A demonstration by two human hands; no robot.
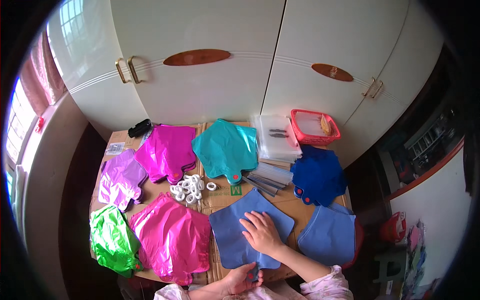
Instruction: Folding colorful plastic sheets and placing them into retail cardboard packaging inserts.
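A flat blue-grey star-shaped piece (232, 240) with a narrow tab lies in front of me on the cardboard. My right hand (262, 232) rests flat on its middle, palm down, fingers stretched out. At the near edge, my left hand (241, 280) is closed around the tab, with the tab's dark end showing between thumb and fingers. To the right lies another blue-grey piece (327, 235), partly past the table's edge. Beyond my hands sit a heap of white rings (187, 188) and a fan of clear strips (272, 175).
Shiny star-shaped stacks lie around: green (112, 240), pink (172, 235), lilac (120, 180), magenta (167, 150), teal (225, 147) and dark blue (320, 175). Clear plastic bags (277, 137) lie beside a red basket (300, 137). White cupboards (200, 95) stand behind the table.
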